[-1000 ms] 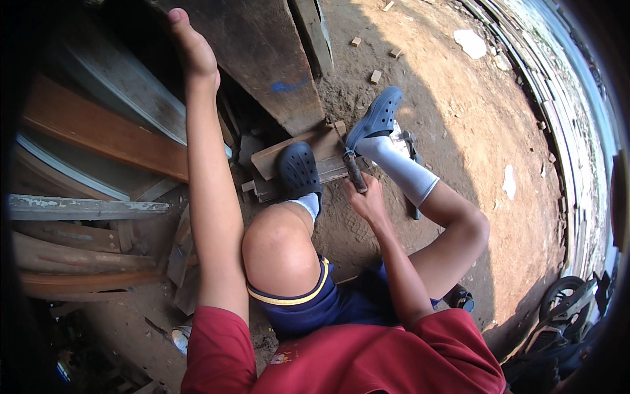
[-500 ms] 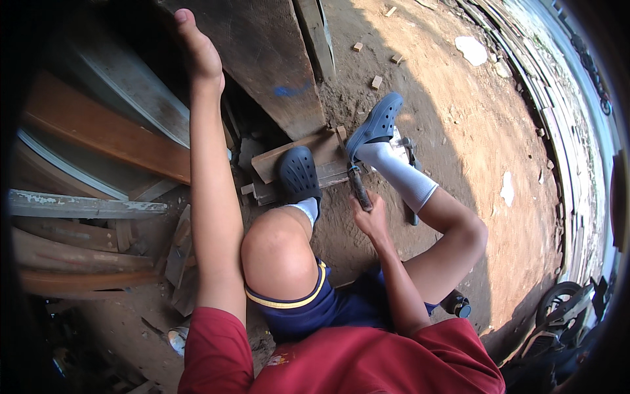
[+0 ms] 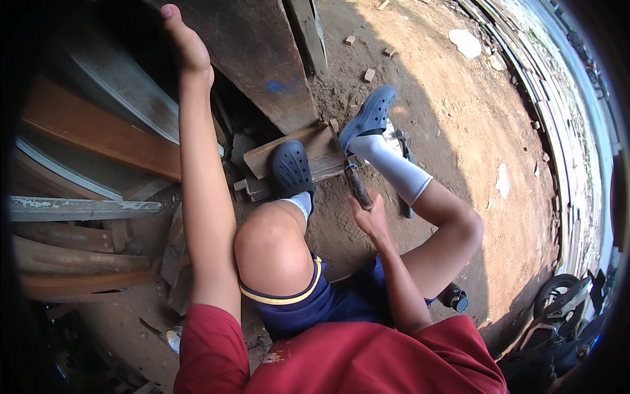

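My left arm reaches far forward, and my left hand (image 3: 190, 52) is beside a wide, dark wooden board (image 3: 246, 49). Its thumb is stretched out; the other fingers are hidden, and I see nothing held. My right hand (image 3: 371, 213) is closed around the dark, worn handle of a tool (image 3: 358, 186) whose far end points at the wood between my feet, its working end unclear. My left blue clog (image 3: 292, 167) presses on a wooden block (image 3: 259, 159) lying over another piece of wood (image 3: 328, 166). My right clog (image 3: 371, 118) sits beyond the handle.
A hammer (image 3: 402, 140) lies partly behind my right shin. Small wood offcuts (image 3: 369, 75) are scattered on the dirt ground ahead. Long curved boards (image 3: 98, 128) are stacked at my left. A dark cylindrical object (image 3: 454, 297) lies by my right thigh, and a motorbike (image 3: 558, 308) stands at the far right.
The view has shifted slightly, so the whole scene sits a little further left and higher. Both hands keep nearly the same pose, the right one still on the handle.
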### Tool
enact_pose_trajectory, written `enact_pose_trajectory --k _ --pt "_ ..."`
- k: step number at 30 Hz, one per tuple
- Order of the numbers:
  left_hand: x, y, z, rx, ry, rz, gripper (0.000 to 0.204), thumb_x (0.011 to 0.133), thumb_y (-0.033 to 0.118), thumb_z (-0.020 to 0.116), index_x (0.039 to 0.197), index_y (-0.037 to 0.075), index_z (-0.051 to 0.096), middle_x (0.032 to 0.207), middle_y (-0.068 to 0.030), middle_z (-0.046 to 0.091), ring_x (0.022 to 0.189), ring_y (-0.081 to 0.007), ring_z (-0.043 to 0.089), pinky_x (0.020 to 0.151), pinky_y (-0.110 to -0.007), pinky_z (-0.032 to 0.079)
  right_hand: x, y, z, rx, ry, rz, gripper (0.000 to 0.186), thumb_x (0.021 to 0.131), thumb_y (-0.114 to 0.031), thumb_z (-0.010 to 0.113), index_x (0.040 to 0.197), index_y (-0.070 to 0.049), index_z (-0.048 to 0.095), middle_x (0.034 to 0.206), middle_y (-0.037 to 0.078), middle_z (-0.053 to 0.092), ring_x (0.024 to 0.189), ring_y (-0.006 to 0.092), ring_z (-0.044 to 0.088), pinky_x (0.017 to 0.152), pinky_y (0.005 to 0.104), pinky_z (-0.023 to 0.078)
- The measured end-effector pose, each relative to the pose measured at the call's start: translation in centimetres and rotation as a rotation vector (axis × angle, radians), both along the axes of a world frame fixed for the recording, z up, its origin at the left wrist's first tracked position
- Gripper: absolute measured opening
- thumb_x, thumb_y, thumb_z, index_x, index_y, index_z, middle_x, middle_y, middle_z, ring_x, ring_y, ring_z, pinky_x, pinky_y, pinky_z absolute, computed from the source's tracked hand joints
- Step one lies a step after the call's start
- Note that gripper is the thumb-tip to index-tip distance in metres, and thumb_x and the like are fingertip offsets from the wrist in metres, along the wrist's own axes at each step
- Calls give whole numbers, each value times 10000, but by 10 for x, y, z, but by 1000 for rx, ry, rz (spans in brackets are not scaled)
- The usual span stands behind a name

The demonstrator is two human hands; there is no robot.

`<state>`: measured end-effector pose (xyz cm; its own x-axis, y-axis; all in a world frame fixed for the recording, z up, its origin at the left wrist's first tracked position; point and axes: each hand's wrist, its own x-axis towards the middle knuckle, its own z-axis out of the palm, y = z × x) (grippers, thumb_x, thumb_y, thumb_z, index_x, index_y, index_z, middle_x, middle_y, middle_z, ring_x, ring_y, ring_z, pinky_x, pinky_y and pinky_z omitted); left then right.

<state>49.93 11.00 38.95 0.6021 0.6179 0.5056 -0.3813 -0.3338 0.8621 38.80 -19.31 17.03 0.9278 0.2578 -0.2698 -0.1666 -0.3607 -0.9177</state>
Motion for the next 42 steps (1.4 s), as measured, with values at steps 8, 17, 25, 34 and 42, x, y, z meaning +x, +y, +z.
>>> enact_pose_trajectory --k 8,17,25,34,42 --pt "4 1 -1 -12 -26 -62 1030 827 773 266 1466 13 -8 1541 -152 -45 1422 -263 2 1144 -382 51 -7 -4 -5 -62 -63 18 334 804 -228 636 651 15 466 534 55 407 539 131 386 509 350 347" --pt "4 7 -5 40 -36 -58 1043 824 772 287 1464 7 -19 1541 -150 -46 1421 -261 5 1142 -376 57 1 -1 22 -88 -28 33 283 800 -196 608 681 45 522 538 135 495 529 201 483 553 376 407" --pt "-1 -3 -1 21 -18 -75 1050 820 773 298 1464 6 -17 1541 -155 -59 1424 -258 -15 1143 -370 47 24 16 -10 -56 -97 33 297 801 -219 615 679 16 481 530 63 408 535 141 399 525 354 365" --pt "2 5 -5 30 -36 -48 1061 811 785 294 1465 12 -22 1541 -155 -54 1423 -254 -15 1143 -373 46 26 18 -6 -6 -11 -1 268 790 -188 608 684 40 516 536 110 454 538 171 423 548 365 393" --pt "3 5 -7 48 2 10 1026 823 778 254 1467 36 -42 1542 -121 -122 1425 -242 -84 1142 -392 -14 6 0 -18 11 -59 -4 290 808 -185 608 632 -9 459 531 3 399 519 94 379 483 319 320"
